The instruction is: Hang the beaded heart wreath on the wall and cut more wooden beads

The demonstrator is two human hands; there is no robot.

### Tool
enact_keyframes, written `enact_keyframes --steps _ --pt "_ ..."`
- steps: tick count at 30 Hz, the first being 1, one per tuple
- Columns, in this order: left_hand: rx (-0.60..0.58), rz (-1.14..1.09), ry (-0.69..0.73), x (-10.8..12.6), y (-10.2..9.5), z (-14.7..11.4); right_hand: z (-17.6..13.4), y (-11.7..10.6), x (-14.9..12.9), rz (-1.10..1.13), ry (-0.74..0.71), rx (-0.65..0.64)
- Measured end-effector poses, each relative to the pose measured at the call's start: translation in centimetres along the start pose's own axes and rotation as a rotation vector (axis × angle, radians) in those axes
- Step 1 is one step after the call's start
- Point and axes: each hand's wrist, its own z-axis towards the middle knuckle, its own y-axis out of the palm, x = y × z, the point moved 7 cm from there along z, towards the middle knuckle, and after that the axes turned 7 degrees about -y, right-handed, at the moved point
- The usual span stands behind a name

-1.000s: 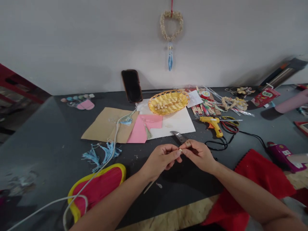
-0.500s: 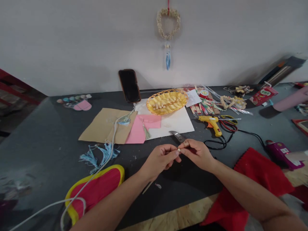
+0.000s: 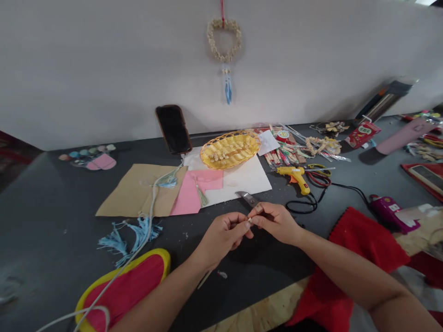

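Note:
My left hand (image 3: 224, 236) and my right hand (image 3: 278, 223) meet over the dark table, both closed in a pinch. Between their fingertips is a small cream-coloured piece (image 3: 249, 220), too small to name. Just beyond my right hand lies a cutting tool with a curved metal blade (image 3: 247, 198); its handle is hidden behind the fingers. A thin pale stick (image 3: 205, 279) lies partly under my left forearm. Farther back, a yellow woven basket (image 3: 245, 157) holds several small cream pieces (image 3: 224, 156) and stands on a white sheet (image 3: 254, 180).
Left of the sheet are pink paper (image 3: 183, 196), brown paper (image 3: 119, 196), blue tassels (image 3: 140, 235) and a pale cord (image 3: 151, 214). A yellow glue gun (image 3: 296, 174) lies to the right. A phone (image 3: 174, 130) leans on the wall; a heart-shaped wreath (image 3: 211, 40) hangs above.
The camera view has turned slightly right, so everything sits farther left in the picture. Both hands keep their pinch on the small piece, whose angle differs slightly.

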Motion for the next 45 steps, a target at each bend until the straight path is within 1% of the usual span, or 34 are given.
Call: enact_keyframes --steps 3,6,8,14,20,24,29,35,39,42,45 --pt "0.004 0.018 -0.006 -0.1 0.0 -0.1 0.0 -0.1 -0.9 -0.103 -0.081 0.003" --pt "0.007 0.031 -0.005 0.0 0.0 -0.1 0.0 -0.2 -1.3 -0.131 -0.112 0.011" --pt "0.014 0.047 0.002 0.0 0.0 -0.1 0.0 -0.1 -1.2 -0.128 -0.105 0.012" --pt "0.066 0.158 0.060 0.4 -0.4 -0.3 -0.2 0.2 -0.2 -0.041 -0.021 -0.009" --pt "0.119 0.438 0.137 1.3 -0.6 -0.6 -0.2 0.2 -0.6 -0.121 -0.040 -0.012" --pt "0.136 0.501 0.152 1.5 -0.6 -0.8 -0.1 0.2 -0.6 -0.142 -0.006 -0.026" --pt "0.150 0.529 0.168 1.6 -0.7 -0.9 -0.1 0.2 -0.6 -0.131 0.004 -0.045" --pt "0.157 0.522 0.167 1.5 -0.7 -0.7 -0.2 0.2 -0.5 -0.228 0.008 -0.029" --pt "0.099 0.474 0.124 1.1 -0.6 -0.5 -0.2 0.2 -0.4 -0.248 -0.003 -0.027" --pt "0.048 0.416 0.075 0.5 -0.7 -0.3 -0.2 0.0 0.2 -0.201 0.053 -0.029" --pt "0.042 0.350 0.050 0.4 -0.7 -0.3 -0.4 -0.2 1.0 -0.106 0.149 -0.014"
